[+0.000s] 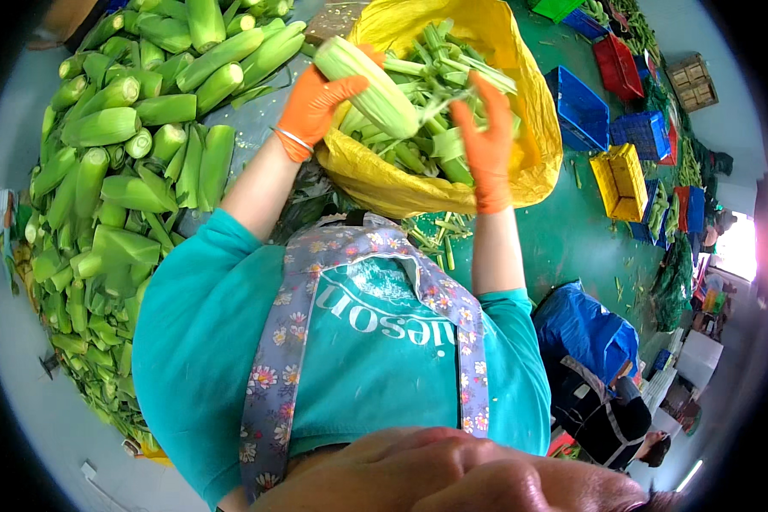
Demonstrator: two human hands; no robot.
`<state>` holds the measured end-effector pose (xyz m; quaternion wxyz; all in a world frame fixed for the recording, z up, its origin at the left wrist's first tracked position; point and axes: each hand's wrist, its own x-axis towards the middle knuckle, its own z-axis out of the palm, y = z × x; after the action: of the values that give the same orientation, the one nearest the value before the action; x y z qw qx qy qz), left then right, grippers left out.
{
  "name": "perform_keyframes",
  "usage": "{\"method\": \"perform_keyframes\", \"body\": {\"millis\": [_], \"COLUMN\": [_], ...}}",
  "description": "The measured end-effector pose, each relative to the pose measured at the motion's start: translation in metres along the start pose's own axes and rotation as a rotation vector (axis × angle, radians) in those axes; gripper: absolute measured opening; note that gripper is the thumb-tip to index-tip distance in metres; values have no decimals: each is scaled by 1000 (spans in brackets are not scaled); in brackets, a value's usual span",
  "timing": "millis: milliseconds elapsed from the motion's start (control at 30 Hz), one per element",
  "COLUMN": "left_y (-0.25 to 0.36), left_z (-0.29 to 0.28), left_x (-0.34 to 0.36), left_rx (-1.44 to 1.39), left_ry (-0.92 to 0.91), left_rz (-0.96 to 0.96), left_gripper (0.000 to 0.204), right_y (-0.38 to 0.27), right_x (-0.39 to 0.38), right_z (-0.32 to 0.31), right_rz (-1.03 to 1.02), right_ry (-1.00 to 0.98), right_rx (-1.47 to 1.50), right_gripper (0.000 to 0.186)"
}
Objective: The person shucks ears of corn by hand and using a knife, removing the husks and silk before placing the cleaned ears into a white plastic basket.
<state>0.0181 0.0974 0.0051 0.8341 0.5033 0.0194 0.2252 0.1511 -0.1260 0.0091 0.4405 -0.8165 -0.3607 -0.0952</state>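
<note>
My left hand, in an orange glove, is closed around a pale green ear of corn with light inner husk around it. The ear tilts down to the right over a big yellow sack. Inside the sack lies a heap of green husk and stalk scraps. My right hand, gloved in orange too, is over the sack's right part with thumb and fingers apart. Thin pale strands show between it and the ear's lower end.
A large pile of green corn ears fills the left. Blue crates, a red crate and a yellow crate stand on the green floor to the right. Another person is at lower right beside a blue sack.
</note>
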Motion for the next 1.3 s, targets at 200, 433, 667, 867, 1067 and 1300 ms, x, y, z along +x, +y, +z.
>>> {"method": "perform_keyframes", "body": {"millis": [200, 433, 667, 867, 1067, 1300], "left_y": [-16, -23, -34, -38, -37, -24], "left_z": [19, 21, 12, 15, 12, 22], "left_x": [-1, -6, -7, -6, -6, -16], "left_rx": [187, 104, -47, 30, -175, -90], "left_ry": [7, 69, 12, -118, -299, -397], "left_rz": [-3, -100, -136, -140, -229, -291], "left_gripper": [50, 44, 52, 59, 83, 83], "right_y": [-38, -41, -43, -53, -54, -42], "right_x": [-19, -35, -35, -38, -36, -25], "right_z": [46, 57, 57, 51, 35, 32], "right_rz": [61, 175, -256, 76, -382, 375], "right_ry": [-103, -127, -23, -113, 14, 92], "right_rx": [517, 494, 106, 288, 91, 898], "right_gripper": [18, 13, 18, 20, 23, 15]}}
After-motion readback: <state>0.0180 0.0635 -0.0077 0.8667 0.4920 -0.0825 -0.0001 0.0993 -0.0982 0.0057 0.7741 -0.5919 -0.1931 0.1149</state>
